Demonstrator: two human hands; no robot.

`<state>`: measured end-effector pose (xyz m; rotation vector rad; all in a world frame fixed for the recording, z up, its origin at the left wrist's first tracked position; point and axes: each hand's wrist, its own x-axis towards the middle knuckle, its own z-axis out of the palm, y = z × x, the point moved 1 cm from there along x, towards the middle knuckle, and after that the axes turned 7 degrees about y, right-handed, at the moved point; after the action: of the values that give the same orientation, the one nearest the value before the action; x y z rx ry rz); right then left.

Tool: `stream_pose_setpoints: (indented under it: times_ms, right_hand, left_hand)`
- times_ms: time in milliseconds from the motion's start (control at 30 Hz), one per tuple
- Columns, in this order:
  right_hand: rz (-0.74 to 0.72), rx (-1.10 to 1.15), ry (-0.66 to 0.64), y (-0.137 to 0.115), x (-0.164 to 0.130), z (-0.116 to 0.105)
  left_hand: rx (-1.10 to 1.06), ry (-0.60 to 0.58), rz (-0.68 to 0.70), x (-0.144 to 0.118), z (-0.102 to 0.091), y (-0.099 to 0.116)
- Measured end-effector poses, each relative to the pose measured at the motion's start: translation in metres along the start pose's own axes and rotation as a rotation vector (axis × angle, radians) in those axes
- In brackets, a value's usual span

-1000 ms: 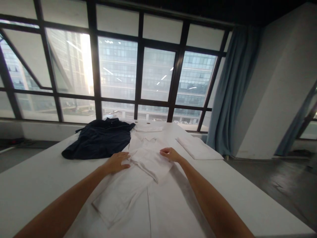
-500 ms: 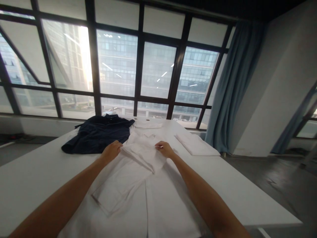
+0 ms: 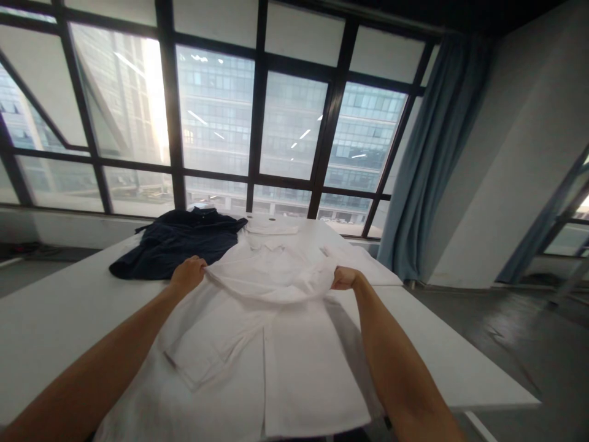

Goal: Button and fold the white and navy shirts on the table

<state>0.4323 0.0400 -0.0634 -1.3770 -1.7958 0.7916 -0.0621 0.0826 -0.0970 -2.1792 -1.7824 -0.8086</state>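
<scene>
A long white tabletop (image 3: 55, 319) runs from the near edge toward the dark-framed window wall (image 3: 257, 123), with a blue-grey curtain (image 3: 427, 153) hanging past its far right corner.

A white button-front cloth shirt (image 3: 294, 374) lies spread along the middle of the tabletop, its hem hanging over the near edge and its button line running straight away from the viewer. One sleeve is folded in across the left half of the body. The upper part of the shirt is lifted off the surface and stretched into a shallow sagging band between the two hands.

A dark navy cloth garment (image 3: 179, 245) lies crumpled toward the far left corner, just beside the raised shirt top. A folded white cloth (image 3: 368, 267) lies flat near the right edge, partly hidden behind the lifted fabric and the right hand. A smaller folded white piece (image 3: 272, 228) sits at the far edge, next to the navy garment.

The left hand (image 3: 188, 274) is closed on the left end of the lifted shirt fabric, fingers curled around it. The right hand (image 3: 344, 278) is likewise pinched tight on the right end, both held level just above the tabletop and well apart from each other.
</scene>
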Motion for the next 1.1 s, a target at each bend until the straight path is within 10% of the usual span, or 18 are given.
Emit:
stream_pose_setpoints:
  times_ms: [333, 567, 700, 833, 967, 1100]
  right_hand:
    - [-0.048, 0.482, -0.146, -0.058, -0.008, 0.013]
    - [-0.027, 0.441, 0.027, -0.06, 0.014, 0.049]
    - [-0.203, 0.569, 0.163, -0.068, 0.012, 0.033]
    - [-0.256, 0.57, -0.18, -0.073, -0.022, -0.01]
    - [0.056, 0.204, -0.729, -0.064, -0.061, -0.031]
    - [0.378, -0.039, -0.742, -0.056, -0.065, -0.02]
  left_hand:
    - [0.0, 0.011, 0.209, -0.018, -0.001, 0.019]
    - [-0.064, -0.074, 0.292, -0.014, 0.016, 0.013]
    - [-0.071, -0.076, 0.288, -0.012, 0.021, 0.009]
    - [-0.07, -0.097, 0.233, -0.015, 0.019, 0.012]
    - [-0.059, -0.185, 0.162, -0.008, 0.01, 0.019]
    - [-0.03, -0.301, 0.037, 0.025, 0.002, 0.029]
